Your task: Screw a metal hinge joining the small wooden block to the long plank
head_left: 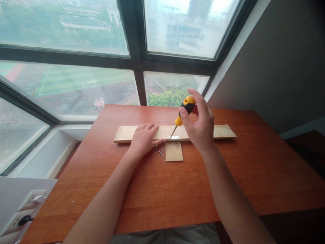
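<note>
A long pale wooden board lies crosswise on the table. My left hand rests flat on it, fingers stretched out and thumb along its near edge. In my right hand is a yellow and black screwdriver, tilted, its tip down at the left end of a small metal plate on the board's near edge. A short square piece of wood sits against the board on the near side. Two screws, one of them a loose screw, lie beside my left thumb.
The brown wooden table spreads around the board. Windows with a dark window frame rise behind it, and a grey wall slopes down at the right. Wall sockets with plugs are at the lower left.
</note>
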`<control>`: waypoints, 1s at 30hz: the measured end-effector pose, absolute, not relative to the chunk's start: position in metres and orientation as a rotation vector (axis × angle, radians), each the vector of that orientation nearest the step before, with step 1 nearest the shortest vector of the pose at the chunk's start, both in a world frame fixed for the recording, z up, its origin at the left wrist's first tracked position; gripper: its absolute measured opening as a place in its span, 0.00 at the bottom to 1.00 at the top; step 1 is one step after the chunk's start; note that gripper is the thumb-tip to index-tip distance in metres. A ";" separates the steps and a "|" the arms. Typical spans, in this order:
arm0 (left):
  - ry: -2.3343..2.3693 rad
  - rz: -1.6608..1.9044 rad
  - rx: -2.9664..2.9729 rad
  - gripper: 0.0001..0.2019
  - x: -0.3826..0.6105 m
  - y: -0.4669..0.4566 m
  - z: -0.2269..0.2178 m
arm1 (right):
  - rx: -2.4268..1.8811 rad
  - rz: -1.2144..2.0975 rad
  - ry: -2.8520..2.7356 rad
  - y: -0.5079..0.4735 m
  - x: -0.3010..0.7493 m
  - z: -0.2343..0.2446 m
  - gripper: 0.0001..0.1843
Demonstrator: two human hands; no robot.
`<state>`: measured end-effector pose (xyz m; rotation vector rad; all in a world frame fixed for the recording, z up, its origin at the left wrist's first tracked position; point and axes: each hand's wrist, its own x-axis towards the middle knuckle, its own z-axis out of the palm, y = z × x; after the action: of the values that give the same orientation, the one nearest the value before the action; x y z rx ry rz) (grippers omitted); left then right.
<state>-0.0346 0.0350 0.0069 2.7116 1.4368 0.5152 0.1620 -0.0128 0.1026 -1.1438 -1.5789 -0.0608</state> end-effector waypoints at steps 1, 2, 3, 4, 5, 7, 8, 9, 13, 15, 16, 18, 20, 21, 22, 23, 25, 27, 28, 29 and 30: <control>1.434 0.520 2.708 0.28 -0.035 0.035 0.007 | -1.129 -0.024 -1.583 -0.013 0.162 0.101 0.23; 1.430 0.524 2.704 0.28 -0.035 0.035 0.007 | -1.114 0.013 -1.590 -0.012 0.162 0.100 0.23; 1.425 0.527 2.703 0.28 -0.035 0.035 0.008 | -1.102 0.040 -1.598 -0.012 0.163 0.099 0.23; 1.419 0.530 2.703 0.28 -0.035 0.036 0.008 | -1.096 0.053 -1.606 -0.012 0.163 0.099 0.22; 1.409 0.531 2.705 0.28 -0.035 0.036 0.009 | -1.095 0.053 -1.614 -0.012 0.163 0.099 0.20; 1.383 0.527 2.708 0.28 -0.036 0.037 0.010 | -1.102 0.026 -1.628 -0.013 0.163 0.100 0.19; 1.369 0.522 2.707 0.28 -0.036 0.037 0.011 | -1.106 0.009 -1.636 -0.013 0.163 0.101 0.19; 1.354 0.518 2.706 0.29 -0.037 0.038 0.012 | -1.109 -0.006 -1.644 -0.014 0.162 0.102 0.19; 1.291 0.481 2.705 0.32 -0.039 0.038 0.014 | -1.099 -0.010 -1.656 -0.017 0.160 0.103 0.21; 1.276 0.448 2.705 0.32 -0.040 0.037 0.016 | -1.089 0.023 -1.643 -0.019 0.159 0.103 0.22; 1.274 0.427 2.705 0.32 -0.040 0.036 0.017 | -1.086 0.044 -1.636 -0.020 0.159 0.103 0.24; 1.278 0.387 2.699 0.32 -0.040 0.035 0.019 | -1.079 0.093 -1.632 -0.022 0.158 0.104 0.26; 1.287 0.358 2.691 0.33 -0.040 0.034 0.021 | -1.076 0.111 -1.635 -0.023 0.157 0.104 0.25; 1.293 0.354 2.689 0.33 -0.040 0.034 0.021 | -1.080 0.097 -1.636 -0.023 0.157 0.104 0.23; 1.301 0.358 2.688 0.34 -0.040 0.034 0.020 | -1.088 0.066 -1.633 -0.022 0.157 0.104 0.21; 1.313 0.368 2.686 0.35 -0.040 0.034 0.019 | -1.102 0.026 -1.629 -0.022 0.157 0.104 0.19; 1.345 0.400 2.674 0.36 -0.039 0.035 0.016 | -1.139 -0.048 -1.619 -0.020 0.157 0.104 0.17; 1.367 0.443 2.664 0.34 -0.037 0.035 0.013 | -1.162 -0.076 -1.610 -0.018 0.158 0.104 0.17; 1.370 0.473 2.669 0.33 -0.037 0.035 0.013 | -1.163 -0.071 -1.607 -0.017 0.158 0.104 0.18; 1.372 0.509 2.684 0.33 -0.036 0.035 0.014 | -1.160 -0.060 -1.607 -0.016 0.158 0.104 0.20; 1.372 0.545 2.703 0.31 -0.035 0.033 0.016 | -1.153 -0.047 -1.609 -0.016 0.157 0.104 0.21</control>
<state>-0.0348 0.0334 0.0165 2.7034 1.3722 0.5450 0.1575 -0.0162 0.1038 -1.1528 -1.6088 -0.0471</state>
